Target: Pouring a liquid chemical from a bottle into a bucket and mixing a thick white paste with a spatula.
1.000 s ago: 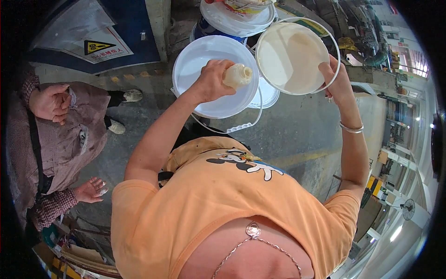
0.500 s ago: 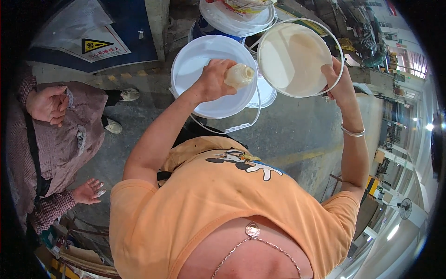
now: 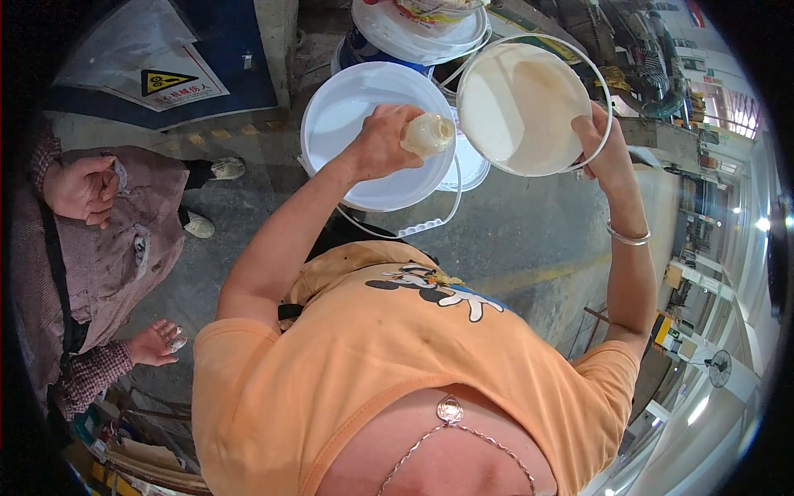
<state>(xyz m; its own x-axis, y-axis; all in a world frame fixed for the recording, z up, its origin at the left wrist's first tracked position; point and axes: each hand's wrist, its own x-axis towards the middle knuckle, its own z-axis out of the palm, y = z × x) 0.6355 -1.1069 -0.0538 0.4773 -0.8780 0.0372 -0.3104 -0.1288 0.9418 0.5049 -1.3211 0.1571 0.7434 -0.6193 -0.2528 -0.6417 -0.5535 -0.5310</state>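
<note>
My left hand (image 3: 385, 147) is closed around a small translucent plastic bottle (image 3: 428, 135), its round open mouth facing up and to the right. Beneath that hand is a white bucket (image 3: 322, 124) with pale contents inside; its wire handle with a white grip hangs toward me. On the right, my right hand (image 3: 602, 142) grips the rim of a second bucket (image 3: 488, 161), held beside the first. Smooth cream-coloured liquid (image 3: 542, 91) lies in it. Its wire handle (image 3: 579, 51) loops past my wrist. How deep either bucket's contents are, I cannot tell.
Stacked lidded pails (image 3: 422, 37) stand behind the buckets. A white round lid or pail (image 3: 470, 165) shows below them. To my left stands a co-worker in a brownish apron (image 3: 124, 223), both hands apart from mine. A blue panel with a warning sign (image 3: 178, 78) is at the far left.
Almost nothing differs. The whole view has shifted very slightly, and both hands keep their holds on the bottle and the bucket.
</note>
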